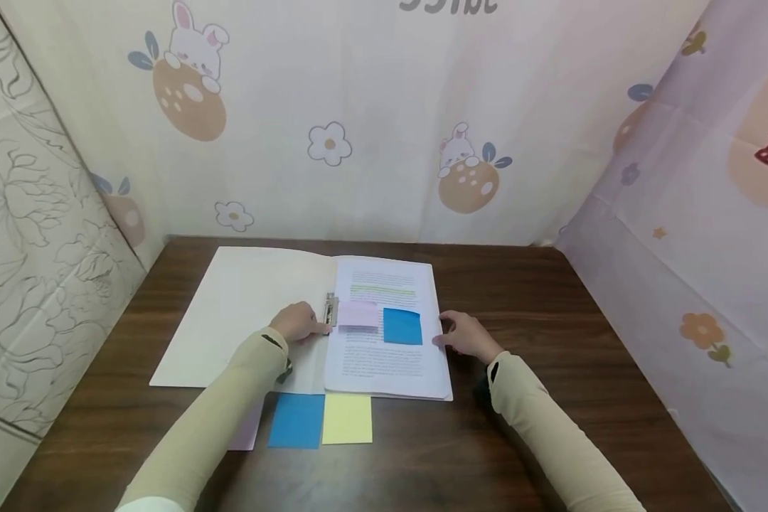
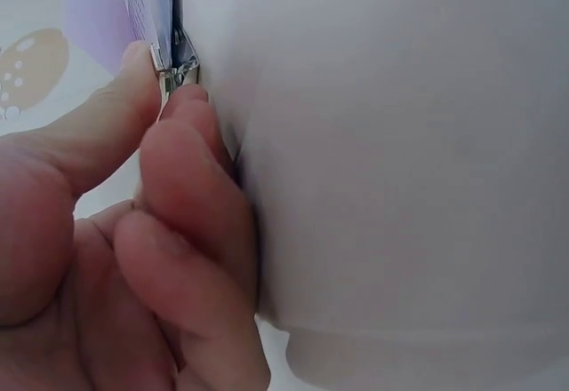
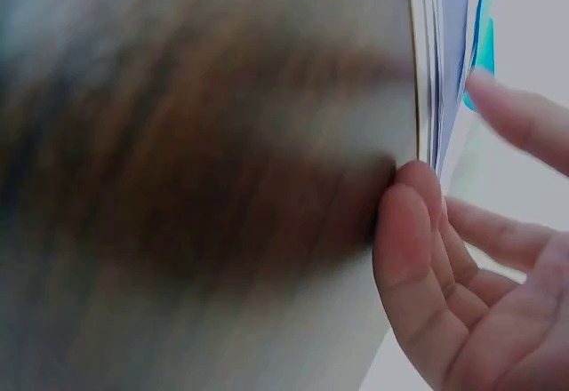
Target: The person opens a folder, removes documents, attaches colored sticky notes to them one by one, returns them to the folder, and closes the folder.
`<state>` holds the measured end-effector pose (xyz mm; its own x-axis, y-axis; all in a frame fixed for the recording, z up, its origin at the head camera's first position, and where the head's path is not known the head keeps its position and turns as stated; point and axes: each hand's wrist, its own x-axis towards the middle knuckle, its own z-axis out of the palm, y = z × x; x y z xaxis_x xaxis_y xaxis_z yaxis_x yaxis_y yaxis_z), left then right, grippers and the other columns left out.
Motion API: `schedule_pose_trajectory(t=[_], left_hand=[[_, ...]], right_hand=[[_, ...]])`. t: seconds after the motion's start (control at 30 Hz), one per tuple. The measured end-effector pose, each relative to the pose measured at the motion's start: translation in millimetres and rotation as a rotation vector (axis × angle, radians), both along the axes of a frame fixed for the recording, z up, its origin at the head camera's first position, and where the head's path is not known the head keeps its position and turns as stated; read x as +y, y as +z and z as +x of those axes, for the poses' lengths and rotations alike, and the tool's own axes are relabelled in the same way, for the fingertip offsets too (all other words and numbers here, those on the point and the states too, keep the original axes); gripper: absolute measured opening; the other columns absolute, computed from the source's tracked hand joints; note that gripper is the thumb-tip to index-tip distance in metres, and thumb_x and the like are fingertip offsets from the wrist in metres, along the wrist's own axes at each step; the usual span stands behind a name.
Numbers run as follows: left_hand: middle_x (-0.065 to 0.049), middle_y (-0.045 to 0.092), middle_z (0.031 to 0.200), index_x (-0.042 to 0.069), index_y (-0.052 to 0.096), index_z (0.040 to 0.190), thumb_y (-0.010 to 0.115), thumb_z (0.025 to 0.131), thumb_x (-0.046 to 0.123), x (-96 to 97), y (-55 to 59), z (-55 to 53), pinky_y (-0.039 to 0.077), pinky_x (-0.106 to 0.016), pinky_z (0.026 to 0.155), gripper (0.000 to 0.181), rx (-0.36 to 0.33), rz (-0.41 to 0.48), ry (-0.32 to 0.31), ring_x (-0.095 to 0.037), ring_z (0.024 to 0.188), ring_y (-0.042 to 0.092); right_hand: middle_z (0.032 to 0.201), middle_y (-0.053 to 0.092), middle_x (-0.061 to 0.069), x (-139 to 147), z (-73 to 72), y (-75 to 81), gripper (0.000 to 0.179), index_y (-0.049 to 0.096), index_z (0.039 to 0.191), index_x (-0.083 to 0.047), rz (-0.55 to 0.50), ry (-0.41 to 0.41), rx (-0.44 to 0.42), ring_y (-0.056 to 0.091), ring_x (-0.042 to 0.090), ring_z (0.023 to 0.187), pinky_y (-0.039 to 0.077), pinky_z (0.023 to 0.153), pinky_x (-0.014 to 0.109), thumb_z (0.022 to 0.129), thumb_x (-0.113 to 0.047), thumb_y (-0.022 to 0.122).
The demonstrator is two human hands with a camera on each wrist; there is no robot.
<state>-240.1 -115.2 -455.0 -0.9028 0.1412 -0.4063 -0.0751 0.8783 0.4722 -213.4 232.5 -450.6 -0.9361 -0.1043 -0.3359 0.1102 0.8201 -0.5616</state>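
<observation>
An open white folder point(image 1: 243, 306) lies on the table with a stack of printed pages point(image 1: 384, 370) on its right side. A metal clip point(image 1: 330, 309) sits at the fold. My left hand point(image 1: 294, 321) is at the clip's near end; in the left wrist view its thumb and forefinger pinch the metal clip point(image 2: 178, 75), the other fingers curled against the cover. At the stack's right edge, my right hand point(image 1: 466, 334) touches the pages with loosely bent fingers, seen along the sheet edges point(image 3: 427, 80) in the right wrist view. A blue sticky note point(image 1: 402, 327) and a pale purple one point(image 1: 358, 314) lie on the top page.
Below the folder's front edge are a blue square note point(image 1: 296, 421), a yellow one point(image 1: 348, 419) and a purple one point(image 1: 248, 427), partly hidden by the left sleeve. A patterned curtain point(image 1: 384, 192) stands behind the dark wooden table point(image 1: 512, 284).
</observation>
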Motion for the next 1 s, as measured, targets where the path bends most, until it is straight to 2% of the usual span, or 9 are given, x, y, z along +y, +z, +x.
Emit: schedule_pose_trajectory(t=[0.13,0.27,0.33,0.47,0.63,0.77,0.87,1.0], left_hand=[[0.002,0.05,0.049,0.011,0.059,0.061,0.07,0.087,0.041,-1.3,-0.8,0.7,0.033,-0.024,0.05,0.042,0.001,0.0,-0.012,-0.012,0.049,0.043],[0.002,0.049,0.05,0.01,0.06,0.062,0.067,0.09,0.038,0.8,2.1,1.9,0.034,-0.025,0.051,0.04,0.021,0.021,-0.036,-0.012,0.049,0.043],[0.002,0.049,0.05,0.01,0.061,0.063,0.065,0.092,0.036,2.3,3.5,2.3,0.034,-0.025,0.052,0.039,0.026,0.033,-0.045,-0.012,0.05,0.043],[0.003,0.051,0.051,0.01,0.063,0.065,0.063,0.094,0.033,3.4,4.0,3.1,0.034,-0.024,0.053,0.037,0.031,0.037,-0.049,-0.011,0.051,0.044],[0.002,0.052,0.053,0.009,0.064,0.068,0.062,0.095,0.032,1.8,4.0,3.9,0.036,-0.024,0.054,0.035,0.03,0.046,-0.052,-0.012,0.053,0.046],[0.002,0.052,0.054,0.009,0.064,0.069,0.061,0.095,0.031,0.8,5.9,7.8,0.036,-0.024,0.056,0.034,0.024,0.044,-0.06,-0.013,0.054,0.047],[0.001,0.054,0.056,0.008,0.067,0.076,0.061,0.095,0.032,-0.3,9.2,12.0,0.037,-0.025,0.057,0.032,0.02,0.03,-0.067,-0.013,0.057,0.048],[-0.001,0.06,0.064,0.006,0.069,0.088,0.06,0.095,0.035,-8.1,15.9,15.8,0.038,-0.026,0.059,0.031,0.033,0.007,-0.087,-0.015,0.061,0.051]], right_hand=[[0.122,0.062,0.021,-5.3,0.0,-1.2,0.068,0.044,0.143,-0.001,0.065,0.058,-0.007,0.059,0.026,0.09,0.052,0.082,0.041,0.086,-0.022,0.074],[0.14,0.052,0.023,-9.5,-2.0,-0.8,0.071,0.04,0.146,-0.004,0.106,0.079,-0.001,0.056,0.031,0.102,0.047,0.098,0.051,0.086,-0.018,0.074],[0.142,0.05,0.023,-10.2,-2.9,0.0,0.071,0.039,0.148,-0.006,0.113,0.086,-0.002,0.056,0.031,0.103,0.046,0.098,0.051,0.086,-0.015,0.073],[0.136,0.055,0.022,-9.9,-4.6,0.6,0.071,0.039,0.148,-0.009,0.118,0.105,-0.009,0.056,0.029,0.098,0.047,0.09,0.045,0.086,-0.015,0.073],[0.138,0.053,0.022,-10.2,-4.6,0.7,0.071,0.038,0.149,-0.01,0.108,0.107,-0.021,0.055,0.029,0.1,0.046,0.092,0.046,0.087,-0.017,0.073],[0.148,0.044,0.022,-10.9,-3.7,-1.0,0.071,0.038,0.149,-0.01,0.086,0.099,-0.03,0.052,0.035,0.117,0.04,0.105,0.056,0.087,-0.015,0.073],[0.152,0.039,0.022,-10.9,-3.3,-2.4,0.071,0.038,0.149,-0.008,0.082,0.103,-0.026,0.045,0.038,0.13,0.033,0.11,0.06,0.087,-0.014,0.073],[0.153,0.038,0.021,-10.7,-3.8,-2.6,0.071,0.038,0.149,-0.008,0.085,0.112,-0.024,0.043,0.038,0.133,0.032,0.111,0.06,0.087,-0.015,0.073]])
